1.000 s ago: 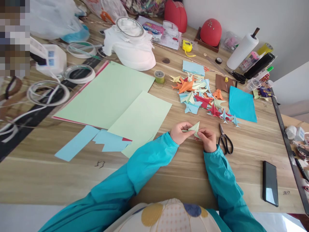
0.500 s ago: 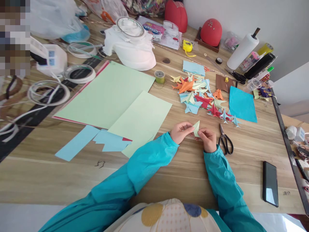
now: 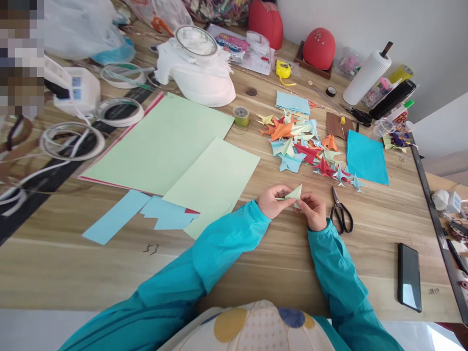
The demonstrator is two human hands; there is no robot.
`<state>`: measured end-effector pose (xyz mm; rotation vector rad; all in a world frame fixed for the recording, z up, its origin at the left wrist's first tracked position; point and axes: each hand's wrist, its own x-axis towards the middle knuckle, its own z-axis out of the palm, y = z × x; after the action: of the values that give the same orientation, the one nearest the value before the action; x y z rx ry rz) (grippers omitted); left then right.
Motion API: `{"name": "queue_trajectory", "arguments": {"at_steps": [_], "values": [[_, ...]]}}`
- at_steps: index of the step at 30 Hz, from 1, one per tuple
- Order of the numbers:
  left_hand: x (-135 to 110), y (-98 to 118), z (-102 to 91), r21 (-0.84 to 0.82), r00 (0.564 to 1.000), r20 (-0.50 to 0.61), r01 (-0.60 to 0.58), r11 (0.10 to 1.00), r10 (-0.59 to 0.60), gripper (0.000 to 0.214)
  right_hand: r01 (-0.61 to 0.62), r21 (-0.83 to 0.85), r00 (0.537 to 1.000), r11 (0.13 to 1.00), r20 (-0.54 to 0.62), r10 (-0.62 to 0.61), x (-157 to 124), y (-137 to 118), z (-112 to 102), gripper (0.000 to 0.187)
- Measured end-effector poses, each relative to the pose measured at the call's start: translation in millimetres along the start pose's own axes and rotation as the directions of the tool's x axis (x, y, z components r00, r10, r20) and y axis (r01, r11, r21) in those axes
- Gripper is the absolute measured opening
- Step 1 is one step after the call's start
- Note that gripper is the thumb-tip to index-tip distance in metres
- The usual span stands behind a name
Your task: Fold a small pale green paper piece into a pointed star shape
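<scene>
A small piece of folded pale green paper (image 3: 295, 193) is pinched between my two hands above the wooden table. My left hand (image 3: 273, 201) grips its left side, thumb on top. From the right, my right hand (image 3: 312, 208) closes on its lower right part; some of the paper is hidden by the fingers. Beyond my hands lies a pile of folded paper figures (image 3: 292, 139) in orange, red, blue and pale green. Black-handled scissors (image 3: 341, 214) rest just right of my right hand.
Large pale green sheets (image 3: 175, 141) and blue paper strips (image 3: 115, 217) lie to the left. A phone (image 3: 408, 278) is at the right. Behind stand a spool of thread (image 3: 241, 116), a blue square packet (image 3: 367, 157), a yellow tape measure (image 3: 283, 69) and a white bottle (image 3: 367, 78).
The folded paper has turned between my fingers: its point leans further right, and a flap now shows at the left. Both hands stay in almost the same place.
</scene>
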<state>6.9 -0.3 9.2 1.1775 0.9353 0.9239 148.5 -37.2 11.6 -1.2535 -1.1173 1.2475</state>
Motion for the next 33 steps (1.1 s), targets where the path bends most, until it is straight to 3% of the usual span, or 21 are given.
{"name": "queue_trajectory", "arguments": {"at_steps": [10,19,23,33], "values": [[-1,3,0.9,0.046,1.000,-0.003,-0.006,0.999,0.006,0.020,-0.016,-0.013,0.999,1.000,0.040,0.016,1,1,-1,0.019],[0,8,-0.4,-0.225,0.983,0.099,0.171,0.959,-0.152,0.037,-0.104,0.066,0.990,0.992,0.098,0.098,2,4,-6,0.020],[1,10,0.5,-0.267,0.986,0.079,0.165,0.949,-0.149,0.036,-0.067,0.127,0.995,0.990,0.076,0.058,3,7,-8,0.014],[-2,6,2.8,-0.045,0.996,0.017,0.083,0.996,-0.082,0.037,-0.049,0.045,0.999,0.998,0.014,0.049,2,5,-4,0.021]]}}
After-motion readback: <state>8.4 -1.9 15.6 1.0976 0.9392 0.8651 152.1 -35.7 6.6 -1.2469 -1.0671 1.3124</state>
